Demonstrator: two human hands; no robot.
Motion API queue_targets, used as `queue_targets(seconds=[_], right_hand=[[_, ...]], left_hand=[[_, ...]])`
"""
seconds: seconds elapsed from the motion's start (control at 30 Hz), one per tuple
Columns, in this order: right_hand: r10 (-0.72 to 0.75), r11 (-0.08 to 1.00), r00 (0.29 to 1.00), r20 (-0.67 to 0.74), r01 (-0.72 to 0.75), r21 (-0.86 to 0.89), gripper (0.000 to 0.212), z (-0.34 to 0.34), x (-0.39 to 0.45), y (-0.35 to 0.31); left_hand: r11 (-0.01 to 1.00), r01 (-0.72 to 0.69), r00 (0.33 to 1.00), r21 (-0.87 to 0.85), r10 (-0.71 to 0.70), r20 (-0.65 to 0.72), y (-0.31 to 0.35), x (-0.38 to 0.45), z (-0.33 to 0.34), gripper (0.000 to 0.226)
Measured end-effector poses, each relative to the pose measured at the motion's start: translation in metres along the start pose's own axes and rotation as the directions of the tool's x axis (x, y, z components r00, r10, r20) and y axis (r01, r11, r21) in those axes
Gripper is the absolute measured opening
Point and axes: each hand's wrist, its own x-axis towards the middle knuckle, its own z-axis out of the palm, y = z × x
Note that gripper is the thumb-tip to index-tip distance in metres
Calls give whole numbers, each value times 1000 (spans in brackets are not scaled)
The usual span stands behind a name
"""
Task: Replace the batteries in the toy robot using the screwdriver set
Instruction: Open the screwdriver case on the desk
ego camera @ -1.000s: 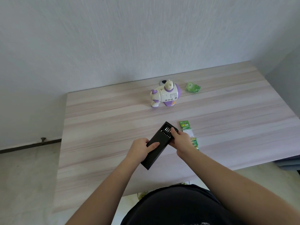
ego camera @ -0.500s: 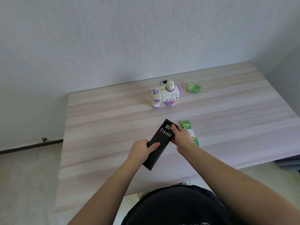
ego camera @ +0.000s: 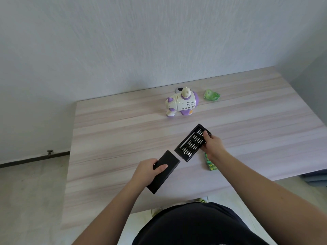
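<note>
One toy robot (ego camera: 182,103) lies on the single wooden table (ego camera: 109,131). Beyond the robot is one crumpled green wrapper (ego camera: 211,95); nearer than the robot are one black sleeve (ego camera: 163,171), one bit tray (ego camera: 192,143) with four rows of bits, and one green battery pack (ego camera: 210,163). Two hands show: left hand (ego camera: 146,171), right hand (ego camera: 213,145)

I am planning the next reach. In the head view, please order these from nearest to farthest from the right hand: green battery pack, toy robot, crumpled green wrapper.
1. Green battery pack, just beneath the right hand.
2. White-and-purple plastic toy robot, farther back, to the left.
3. Crumpled green wrapper, at the back.
</note>
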Motion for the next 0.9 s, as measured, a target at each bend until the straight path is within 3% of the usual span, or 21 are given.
queue_targets(seconds=[0.17, 0.47, 0.6, 0.7, 0.9], right_hand=[[3, 1000, 999, 38, -4, 23, 20, 2, -5, 6], [37, 999, 989, 140, -34, -19, 23, -2, -14, 16], [85, 996, 984, 156, -78, -47, 24, -4, -21, 35], [133, 990, 979, 155, -122, -77, 24, -6, -23, 43], [165, 981, 979, 122, -150, -122, 17, 1, -26, 50]], left_hand=[[954, 84, 995, -288, -96, -25, -6, -1, 2, 24], [794, 199, 970, -574, -241, 3, -32, 5, 14, 13], [786, 197, 965, -585, -261, -25, -39, 11, 18, 18], [843, 168, 966, -511, -244, -85, -46, 12, 18, 21], [881, 153, 948, -449, -259, -185, -68, 10, 12, 47]])
